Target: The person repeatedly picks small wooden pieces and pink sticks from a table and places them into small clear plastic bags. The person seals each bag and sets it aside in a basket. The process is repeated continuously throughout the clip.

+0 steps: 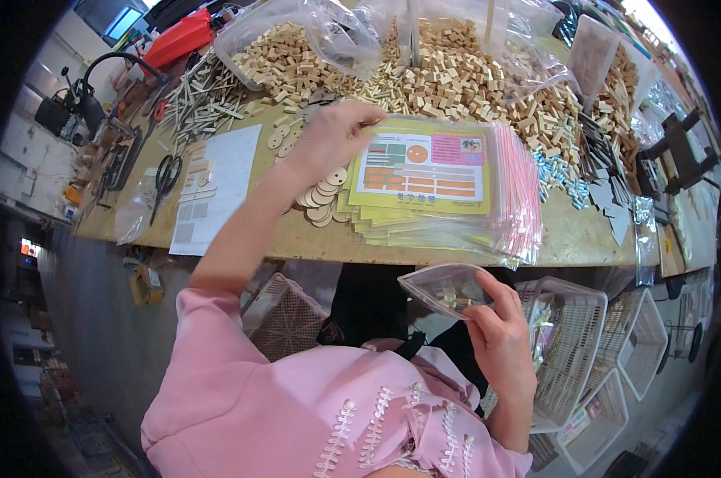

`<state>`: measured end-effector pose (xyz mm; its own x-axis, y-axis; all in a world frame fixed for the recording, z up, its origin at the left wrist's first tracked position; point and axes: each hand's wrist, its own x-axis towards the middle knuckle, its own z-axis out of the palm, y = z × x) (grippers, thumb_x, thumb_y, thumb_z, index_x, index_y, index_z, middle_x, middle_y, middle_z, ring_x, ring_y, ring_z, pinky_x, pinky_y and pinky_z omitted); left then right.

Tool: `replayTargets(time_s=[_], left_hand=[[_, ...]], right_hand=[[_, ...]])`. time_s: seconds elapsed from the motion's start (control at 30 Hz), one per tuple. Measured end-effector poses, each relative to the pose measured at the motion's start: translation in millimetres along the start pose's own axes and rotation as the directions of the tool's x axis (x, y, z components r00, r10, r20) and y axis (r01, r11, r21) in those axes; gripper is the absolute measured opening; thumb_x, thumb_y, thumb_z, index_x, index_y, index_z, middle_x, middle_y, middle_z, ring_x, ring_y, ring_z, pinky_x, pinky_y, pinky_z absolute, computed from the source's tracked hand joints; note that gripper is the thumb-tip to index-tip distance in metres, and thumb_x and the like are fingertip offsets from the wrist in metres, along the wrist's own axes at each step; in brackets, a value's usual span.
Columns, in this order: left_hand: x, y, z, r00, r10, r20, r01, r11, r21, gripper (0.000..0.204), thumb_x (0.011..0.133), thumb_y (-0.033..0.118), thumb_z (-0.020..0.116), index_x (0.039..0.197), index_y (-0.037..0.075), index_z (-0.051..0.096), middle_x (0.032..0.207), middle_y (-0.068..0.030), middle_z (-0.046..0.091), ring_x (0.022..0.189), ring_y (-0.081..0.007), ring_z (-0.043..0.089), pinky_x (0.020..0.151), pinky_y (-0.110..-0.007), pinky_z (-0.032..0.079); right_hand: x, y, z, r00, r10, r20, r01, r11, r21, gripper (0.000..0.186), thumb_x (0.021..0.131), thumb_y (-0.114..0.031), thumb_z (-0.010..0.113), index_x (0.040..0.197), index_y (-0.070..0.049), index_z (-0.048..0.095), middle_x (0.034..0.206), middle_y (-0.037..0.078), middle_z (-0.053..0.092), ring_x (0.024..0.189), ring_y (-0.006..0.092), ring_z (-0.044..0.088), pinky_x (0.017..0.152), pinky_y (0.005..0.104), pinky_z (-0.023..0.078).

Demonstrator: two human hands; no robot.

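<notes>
My left hand (336,135) reaches over the table, at the far left corner of a thick stack of yellow printed sheets in clear bags (424,171). Its fingers are curled together; whatever they may hold is hidden. Under that forearm lie thin round wooden discs (322,203). In front of the table edge, my right hand (500,334) grips a clear plastic bag (440,288) by its side, thumb and fingers closed on it. The bag's mouth gapes, and a few small pale pieces show inside.
Wooden blocks (456,76) heap across the back in clear bins. Grey strips (205,95), black scissors (165,179) and a white sheet with sample parts (217,191) lie left. Blue-and-white small pieces (564,179) lie right. White baskets (564,350) stand below the table.
</notes>
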<state>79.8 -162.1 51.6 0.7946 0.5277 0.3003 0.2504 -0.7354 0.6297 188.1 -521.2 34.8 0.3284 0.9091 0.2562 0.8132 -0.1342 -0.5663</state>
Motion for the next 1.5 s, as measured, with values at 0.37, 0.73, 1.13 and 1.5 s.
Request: replayTargets(time_s=[0.37,0.73,1.13,1.5], left_hand=[[36,-107,-18,0.990,-0.035,0.138,0.018,0.992,0.123,0.035,0.083,0.016,0.080,0.115,0.005,0.073,0.098,-0.0089,0.071,0.083,-0.0161,0.067,0.077,-0.031,0.055],[-46,44,0,0.968,-0.079,0.236,0.209,0.776,-0.596,0.018,0.091,0.013,0.077,0.104,0.001,0.075,0.092,-0.0035,0.076,0.080,-0.0082,0.067,0.077,-0.026,0.055],[8,-39,-15,0.988,0.103,-0.114,-0.092,0.991,0.101,0.021,0.091,0.011,0.069,0.110,0.006,0.075,0.100,-0.0106,0.074,0.087,-0.0219,0.071,0.077,-0.034,0.056],[79,-181,-44,0.991,0.031,0.130,-0.072,0.944,0.322,0.040,0.080,0.021,0.079,0.119,0.009,0.072,0.104,-0.0121,0.070,0.095,-0.0259,0.068,0.088,-0.036,0.055]], right_hand=[[-8,6,5,1.000,0.000,-0.021,-0.001,1.000,-0.016,0.016,0.074,0.005,0.076,0.088,0.001,0.068,0.133,0.020,0.062,0.119,0.0394,0.061,0.098,0.0461,0.051],[8,-8,2,0.999,-0.040,0.008,0.040,0.998,-0.043,0.015,0.076,0.006,0.075,0.089,0.001,0.068,0.133,0.020,0.063,0.117,0.0391,0.062,0.093,0.0445,0.053],[3,-9,2,0.999,-0.016,0.034,0.018,0.999,-0.042,0.017,0.075,0.006,0.076,0.089,0.001,0.068,0.133,0.020,0.063,0.119,0.0405,0.061,0.098,0.0457,0.052],[-7,0,13,0.998,0.057,0.036,-0.056,0.998,-0.025,0.019,0.072,0.005,0.077,0.088,0.000,0.069,0.132,0.020,0.063,0.120,0.0394,0.061,0.098,0.0466,0.051]])
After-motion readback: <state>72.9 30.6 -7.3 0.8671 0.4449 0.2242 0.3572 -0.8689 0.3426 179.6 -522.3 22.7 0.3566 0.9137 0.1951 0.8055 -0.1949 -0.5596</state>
